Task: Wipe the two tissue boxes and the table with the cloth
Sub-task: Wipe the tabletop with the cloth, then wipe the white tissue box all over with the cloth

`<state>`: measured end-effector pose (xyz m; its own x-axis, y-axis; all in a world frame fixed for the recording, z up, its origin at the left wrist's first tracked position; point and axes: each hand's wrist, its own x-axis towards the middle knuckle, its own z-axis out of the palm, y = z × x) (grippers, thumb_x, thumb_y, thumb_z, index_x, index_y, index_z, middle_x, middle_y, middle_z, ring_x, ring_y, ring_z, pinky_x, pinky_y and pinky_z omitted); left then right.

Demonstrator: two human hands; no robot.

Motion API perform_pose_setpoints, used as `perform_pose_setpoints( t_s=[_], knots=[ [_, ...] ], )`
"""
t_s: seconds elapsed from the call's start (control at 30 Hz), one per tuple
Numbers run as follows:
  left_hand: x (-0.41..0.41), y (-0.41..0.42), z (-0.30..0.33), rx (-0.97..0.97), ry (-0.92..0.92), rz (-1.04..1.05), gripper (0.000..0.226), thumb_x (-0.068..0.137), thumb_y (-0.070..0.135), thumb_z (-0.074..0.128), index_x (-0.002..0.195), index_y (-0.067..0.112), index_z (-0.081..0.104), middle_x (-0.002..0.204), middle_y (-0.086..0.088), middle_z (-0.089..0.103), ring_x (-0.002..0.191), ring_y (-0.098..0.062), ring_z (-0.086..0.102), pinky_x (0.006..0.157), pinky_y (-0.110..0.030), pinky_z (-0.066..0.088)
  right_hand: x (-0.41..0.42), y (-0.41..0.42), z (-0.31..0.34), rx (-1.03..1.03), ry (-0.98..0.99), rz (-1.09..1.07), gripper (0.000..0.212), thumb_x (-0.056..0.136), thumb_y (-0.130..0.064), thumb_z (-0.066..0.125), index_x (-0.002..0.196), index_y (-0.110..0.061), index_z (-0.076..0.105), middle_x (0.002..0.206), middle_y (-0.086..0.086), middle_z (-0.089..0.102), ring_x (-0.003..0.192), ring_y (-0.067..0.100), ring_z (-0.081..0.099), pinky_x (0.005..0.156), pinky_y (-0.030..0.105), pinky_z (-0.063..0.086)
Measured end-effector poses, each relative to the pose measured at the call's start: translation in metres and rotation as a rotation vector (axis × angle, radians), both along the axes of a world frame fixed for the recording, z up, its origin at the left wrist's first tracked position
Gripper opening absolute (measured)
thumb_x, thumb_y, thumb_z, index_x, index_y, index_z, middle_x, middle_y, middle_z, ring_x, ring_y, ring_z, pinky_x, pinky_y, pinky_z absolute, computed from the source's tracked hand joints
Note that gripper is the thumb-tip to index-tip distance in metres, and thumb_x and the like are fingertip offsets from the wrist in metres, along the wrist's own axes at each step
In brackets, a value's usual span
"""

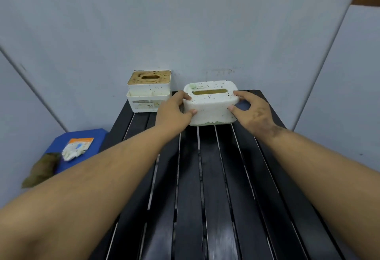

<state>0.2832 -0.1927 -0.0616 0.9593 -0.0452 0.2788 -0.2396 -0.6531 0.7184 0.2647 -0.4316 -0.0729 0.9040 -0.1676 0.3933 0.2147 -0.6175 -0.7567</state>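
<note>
- both hands out over a black slatted table, gripping the nearer tissue box from its two sides.
- left hand on the left end of the white speckled tissue box: fingers curled over the top left corner, thumb pressed flat on the front face.
- right hand on the right end of the same box: fingers hooked over the top right corner, thumb tip on the front face, a gap open between thumb and forefinger.
- box at 12 o'clock on the table, near the far edge, pale green base showing under its scalloped front; whether resting on the slats or lifted slightly, hard to tell from this angle.
- dark specks across its lid and an oblong slot in the top.
- second tissue box at 11 o'clock, just left of the first and apart from it, against the wall; stained wooden lid with an oval slot, white speckled body, front compartment.
- at 9 o'clock, off the table's left side, a blue stool carrying a white speckled cloth partly on an orange and white packet.
- olive-brown rag draped off the stool's near left edge.
</note>
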Motion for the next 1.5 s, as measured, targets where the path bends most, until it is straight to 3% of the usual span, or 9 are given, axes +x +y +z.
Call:
perform_pose_setpoints(
  t_s=[0.27, 0.53, 0.63, 0.7, 0.8, 0.93, 1.1, 1.27, 1.5],
  knots=[
    [-0.145, 0.038, 0.006, 0.069, 0.01, -0.012, 0.036, 0.085, 0.037, 0.079, 0.116, 0.036, 0.062, 0.105, 0.016, 0.066, 0.092, -0.008, 0.063, 0.08, -0.026, 0.05, -0.151, 0.028, 0.011, 0.069, 0.143, 0.036, 0.049, 0.082, -0.027, 0.076, 0.128, -0.025, 0.061, 0.128, -0.006, 0.058, 0.118, 0.01, 0.053, 0.107, 0.024, 0.041],
    [-0.221, 0.058, -0.021, 0.064, 0.001, -0.01, 0.036, 0.084, 0.039, 0.079, 0.116, 0.036, 0.061, 0.101, 0.013, 0.073, 0.073, -0.002, 0.056, 0.071, -0.03, 0.051, -0.227, 0.047, -0.003, 0.076, 0.167, 0.028, 0.048, 0.081, -0.024, 0.077, 0.127, -0.025, 0.062, 0.12, -0.008, 0.058, 0.111, 0.007, 0.053, 0.099, 0.017, 0.039],
    [-0.228, 0.057, -0.024, 0.073, -0.015, -0.017, 0.039, 0.087, 0.038, 0.077, 0.123, 0.032, 0.061, 0.096, 0.005, 0.069, 0.082, -0.013, 0.059, 0.074, -0.036, 0.053, -0.233, 0.043, -0.004, 0.101, 0.201, 0.069, 0.053, 0.079, -0.025, 0.079, 0.128, -0.026, 0.059, 0.121, -0.007, 0.059, 0.111, 0.007, 0.054, 0.098, 0.014, 0.041],
    [-0.231, 0.055, -0.025, 0.077, -0.005, -0.031, 0.042, 0.09, 0.037, 0.075, 0.129, 0.03, 0.059, 0.098, 0.005, 0.064, 0.09, -0.016, 0.058, 0.074, -0.031, 0.048, -0.234, 0.035, 0.001, 0.119, 0.259, 0.095, 0.056, 0.076, -0.028, 0.081, 0.126, -0.028, 0.056, 0.113, -0.006, 0.062, 0.104, 0.01, 0.058, 0.084, 0.009, 0.043],
    [-0.23, 0.055, -0.028, 0.068, -0.004, -0.058, 0.044, 0.091, 0.036, 0.074, 0.131, 0.028, 0.058, 0.11, 0.01, 0.061, 0.105, -0.014, 0.054, 0.084, -0.029, 0.046, -0.231, 0.021, 0.02, 0.152, 0.28, 0.055, 0.045, 0.073, -0.034, 0.083, 0.11, -0.029, 0.056, 0.099, -0.001, 0.06, 0.085, 0.017, 0.063, 0.062, 0.025, 0.051],
    [-0.225, 0.058, -0.026, 0.023, -0.02, -0.062, 0.043, 0.088, 0.034, 0.078, 0.127, 0.027, 0.06, 0.118, 0.016, 0.057, 0.111, -0.008, 0.052, 0.095, -0.026, 0.046, -0.215, 0.014, 0.049, 0.202, 0.176, 0.027, 0.033, 0.08, -0.017, 0.072, 0.107, -0.029, 0.057, 0.099, -0.002, 0.059, 0.091, 0.024, 0.063, 0.065, 0.031, 0.051],
    [-0.217, 0.06, -0.028, -0.032, -0.007, -0.076, 0.039, 0.087, 0.035, 0.079, 0.12, 0.03, 0.06, 0.11, 0.028, 0.054, 0.108, -0.005, 0.053, 0.092, -0.023, 0.047, -0.204, 0.029, 0.053, -0.143, 0.056, 0.155, 0.048, 0.076, -0.023, 0.078, 0.121, -0.029, 0.061, 0.111, -0.01, 0.057, 0.098, 0.001, 0.056, 0.086, 0.015, 0.046],
    [-0.213, 0.062, -0.036, -0.037, -0.047, -0.079, 0.04, 0.085, 0.038, 0.08, 0.12, 0.03, 0.061, 0.112, 0.029, 0.053, 0.11, -0.002, 0.052, 0.095, -0.024, 0.045, -0.199, 0.028, 0.049, -0.454, 0.028, 0.292, 0.037, 0.076, -0.023, 0.08, 0.111, -0.027, 0.068, 0.104, -0.016, 0.063, 0.1, 0.014, 0.057, 0.093, 0.034, 0.046],
    [-0.209, 0.063, -0.045, -0.142, -0.085, -0.071, 0.042, 0.08, 0.034, 0.086, 0.116, 0.028, 0.065, 0.117, 0.021, 0.061, 0.11, 0.006, 0.055, 0.091, -0.016, 0.045, -0.194, 0.047, 0.056, -0.5, 0.072, 0.408, 0.034, 0.076, -0.02, 0.081, 0.109, -0.027, 0.073, 0.104, -0.007, 0.069, 0.1, 0.015, 0.057, 0.094, 0.033, 0.046]
  ],
)
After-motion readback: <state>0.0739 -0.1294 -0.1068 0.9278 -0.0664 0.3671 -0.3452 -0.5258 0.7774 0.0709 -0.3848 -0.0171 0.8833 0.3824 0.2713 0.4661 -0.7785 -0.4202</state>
